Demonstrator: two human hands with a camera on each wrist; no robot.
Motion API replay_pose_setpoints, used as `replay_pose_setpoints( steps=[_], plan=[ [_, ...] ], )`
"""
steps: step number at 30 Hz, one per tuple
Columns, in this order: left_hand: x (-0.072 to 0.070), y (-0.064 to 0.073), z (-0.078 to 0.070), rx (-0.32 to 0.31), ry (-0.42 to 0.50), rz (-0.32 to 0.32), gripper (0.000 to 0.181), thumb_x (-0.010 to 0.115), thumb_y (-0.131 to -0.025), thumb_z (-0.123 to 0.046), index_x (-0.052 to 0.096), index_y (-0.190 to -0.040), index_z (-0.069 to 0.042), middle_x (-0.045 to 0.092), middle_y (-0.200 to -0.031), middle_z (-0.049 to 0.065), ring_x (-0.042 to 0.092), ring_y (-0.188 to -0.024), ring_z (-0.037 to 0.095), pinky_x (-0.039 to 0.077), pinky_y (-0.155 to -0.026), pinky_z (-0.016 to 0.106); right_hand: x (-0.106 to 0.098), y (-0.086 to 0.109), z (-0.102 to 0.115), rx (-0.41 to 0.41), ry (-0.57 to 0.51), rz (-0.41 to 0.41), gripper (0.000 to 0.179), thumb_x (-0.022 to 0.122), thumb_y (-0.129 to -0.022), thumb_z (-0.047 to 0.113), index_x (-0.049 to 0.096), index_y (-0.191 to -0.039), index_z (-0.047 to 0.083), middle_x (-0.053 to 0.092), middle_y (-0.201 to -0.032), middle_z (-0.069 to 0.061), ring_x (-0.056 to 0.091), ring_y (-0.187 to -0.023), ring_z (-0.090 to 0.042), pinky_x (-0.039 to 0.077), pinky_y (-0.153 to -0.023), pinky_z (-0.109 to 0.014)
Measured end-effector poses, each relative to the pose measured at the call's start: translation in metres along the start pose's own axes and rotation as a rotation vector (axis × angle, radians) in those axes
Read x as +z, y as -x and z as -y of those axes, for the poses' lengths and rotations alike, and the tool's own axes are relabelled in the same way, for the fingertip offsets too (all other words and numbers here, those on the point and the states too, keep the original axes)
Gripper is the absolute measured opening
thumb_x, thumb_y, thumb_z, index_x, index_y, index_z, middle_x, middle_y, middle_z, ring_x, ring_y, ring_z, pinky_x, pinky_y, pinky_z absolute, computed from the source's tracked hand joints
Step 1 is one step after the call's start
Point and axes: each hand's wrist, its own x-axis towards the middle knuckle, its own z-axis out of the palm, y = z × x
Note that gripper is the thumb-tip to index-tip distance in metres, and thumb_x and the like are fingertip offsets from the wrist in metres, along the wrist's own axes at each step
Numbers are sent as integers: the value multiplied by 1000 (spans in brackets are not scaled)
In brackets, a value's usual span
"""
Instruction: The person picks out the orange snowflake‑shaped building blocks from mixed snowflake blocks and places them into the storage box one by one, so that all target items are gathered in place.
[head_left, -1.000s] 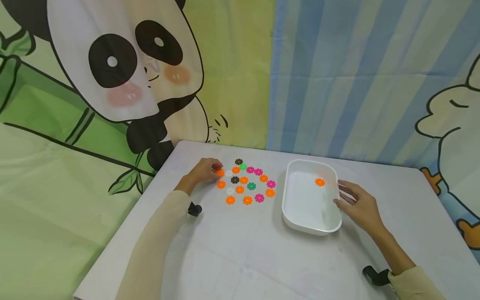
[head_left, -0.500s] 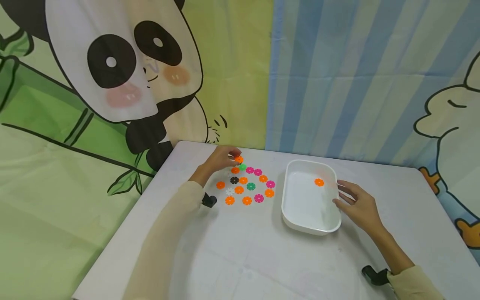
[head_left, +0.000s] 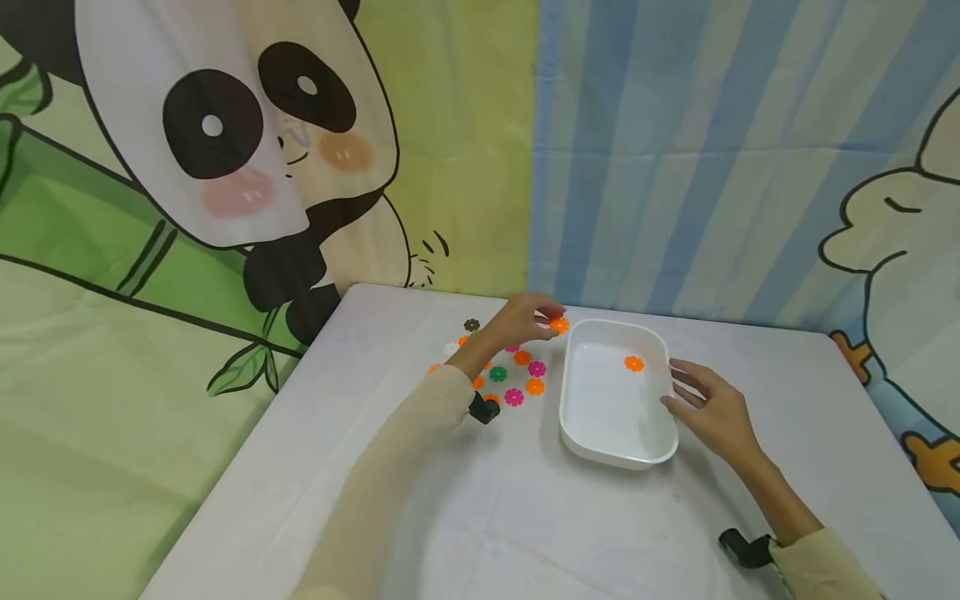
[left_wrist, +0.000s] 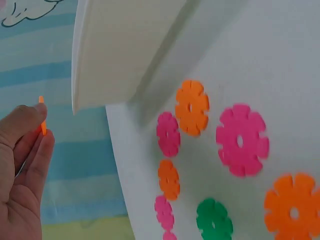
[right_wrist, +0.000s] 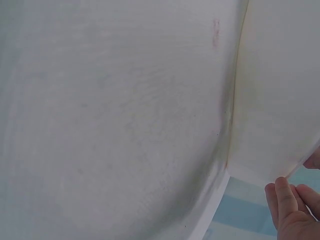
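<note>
My left hand [head_left: 528, 318] pinches an orange snowflake disc [head_left: 559, 326] beside the far left corner of a white plastic tray [head_left: 615, 460]. In the left wrist view, that disc is edge-on between thumb and fingertips. My right hand [head_left: 712, 408] holds the tray's right side, thumb at the rim and fingers against the outer wall [right_wrist: 270, 115]. Another orange disc [head_left: 633, 364] lies inside the tray. Left of it, several flat toothed discs are spread on the table, among them a green disc [head_left: 498, 374] and a pink disc [head_left: 513, 397]. My left forearm hides some of them.
The white-covered table [head_left: 525, 517] ends at a hanging backdrop [head_left: 465, 150] with a panda and stripes. A brown disc [head_left: 472, 325] lies near the far edge. Black camera mounts [head_left: 746, 550] stick out at both wrists.
My left hand has picked up an orange disc from the left edge of the group and carried it right, past the other discs, towards the tray. My right hand stays at the tray.
</note>
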Motion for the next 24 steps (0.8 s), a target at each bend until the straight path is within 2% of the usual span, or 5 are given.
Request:
replay_pose_setpoints(
  steps=[8, 12, 18, 22, 24],
  plan=[
    [46, -25, -18, 3, 17, 66, 38, 74, -85, -6, 65, -120, 2, 66, -110, 4, 61, -99, 8, 49, -84, 13, 0, 0, 0, 5, 6, 2, 65, 76, -83, 5, 47, -141, 0, 48, -141, -23, 54, -120, -42, 47, -81, -15],
    [67, -36, -24, 27, -10, 111, 37, 74, -85, -6, 65, -120, 2, 66, -108, 3, 61, -97, 7, 48, -83, 11, 0, 0, 1, 28, 7, 3, 66, 76, -83, 5, 46, -142, 2, 47, -142, -22, 54, -122, -41, 47, -82, -19],
    [92, -49, -27, 68, -157, 197, 36, 75, -85, -9, 67, -118, 0, 67, -108, 2, 60, -94, 7, 45, -81, 8, 1, 0, 4, 34, 0, 0, 68, 77, -83, 7, 45, -143, 3, 47, -143, -20, 52, -123, -40, 48, -85, -26],
    [106, -56, -27, 64, -226, 251, 35, 75, -85, -12, 68, -118, -3, 67, -109, 1, 58, -94, 9, 44, -80, 7, 1, 0, 2, 14, 4, -10, 69, 78, -81, 4, 46, -143, 4, 48, -143, -18, 52, -124, -38, 46, -86, -24],
    [111, -60, -28, 81, -258, 269, 33, 74, -85, -12, 68, -116, -4, 67, -107, 3, 58, -94, 11, 43, -80, 7, 1, -1, 2, 3, 0, -16, 69, 78, -80, 2, 47, -142, 3, 49, -142, -18, 53, -124, -38, 46, -86, -23]
  ],
)
